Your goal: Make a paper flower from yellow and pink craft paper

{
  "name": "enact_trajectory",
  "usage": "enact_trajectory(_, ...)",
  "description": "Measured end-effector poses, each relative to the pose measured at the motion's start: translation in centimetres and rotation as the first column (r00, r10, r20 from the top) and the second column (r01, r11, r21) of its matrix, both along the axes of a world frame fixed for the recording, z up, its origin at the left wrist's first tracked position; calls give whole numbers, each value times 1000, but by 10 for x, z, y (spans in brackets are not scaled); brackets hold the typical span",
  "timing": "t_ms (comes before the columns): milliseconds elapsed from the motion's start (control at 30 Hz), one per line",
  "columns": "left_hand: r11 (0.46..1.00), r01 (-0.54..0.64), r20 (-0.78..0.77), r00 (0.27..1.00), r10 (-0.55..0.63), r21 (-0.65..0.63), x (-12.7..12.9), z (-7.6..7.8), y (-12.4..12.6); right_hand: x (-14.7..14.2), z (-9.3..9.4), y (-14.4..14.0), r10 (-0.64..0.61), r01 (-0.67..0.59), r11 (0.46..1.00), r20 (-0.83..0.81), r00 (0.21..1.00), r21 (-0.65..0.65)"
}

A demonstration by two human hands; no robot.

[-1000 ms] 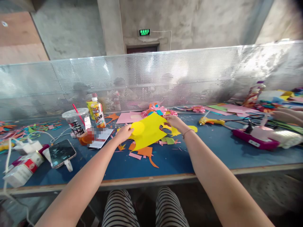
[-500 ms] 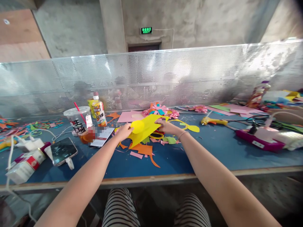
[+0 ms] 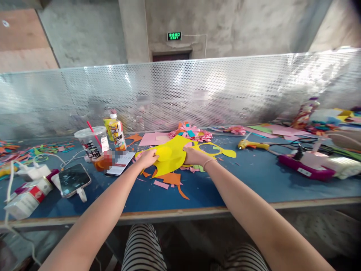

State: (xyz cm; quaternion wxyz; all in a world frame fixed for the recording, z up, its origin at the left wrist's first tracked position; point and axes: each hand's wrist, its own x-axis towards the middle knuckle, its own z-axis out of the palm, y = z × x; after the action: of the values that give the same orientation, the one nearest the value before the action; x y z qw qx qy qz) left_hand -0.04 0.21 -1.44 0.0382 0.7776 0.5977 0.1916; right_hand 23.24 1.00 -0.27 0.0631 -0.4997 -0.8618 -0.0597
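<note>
Clearly the perforated metal screen [image 3: 169,90] is the biggest thing, running along the far side of the blue table [image 3: 254,192]; on the near middle of that table, between the two hands, is the yellow sheet [image 3: 177,152], partly curved up and reaching over some scraps; far to its right lies the purple power strip [image 3: 307,169], and to its left stands the plastic cup [image 3: 86,142] with a red straw; the left hand [image 3: 148,158] pinches the sheet's left edge, thumb and fingers closed together; the right hand [image 3: 194,156] is at the sheet's right edge with its fingers bent in, their tips hidden, so I cannot tell whether it has hold; the phone [image 3: 75,181] lies near the cup; the glue gun [image 3: 253,145] rests toward the power strip; a round yellow piece [image 3: 164,153] overlaps the sheet under the left thumb; smallest, a pink scrap [image 3: 161,184] lies near an orange scrap [image 3: 172,178].
</note>
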Motion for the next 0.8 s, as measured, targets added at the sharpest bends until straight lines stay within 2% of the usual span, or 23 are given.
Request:
enact_trajectory(167, 999, -7, -7, 1000, 6, -48, 0, 3, -1, 1, -1, 0, -126, 125, 992, -52, 991, -32)
enact_trajectory(433, 999, 3, 30, 1000, -1, -39, -4, -1, 4, 19, 7, 2, -305, 313, 946, -103, 947, 82)
enact_trajectory(667, 996, 54, 94, 994, -48, -72, -6, -3, 5, 36, 19, 5, -286, 298, 950, -124, 950, 97)
enact_trajectory(800, 997, 46, 90, 995, -40, -66, -6, -3, 5, 44, 26, -1, -377, 395, 898, -122, 918, 195)
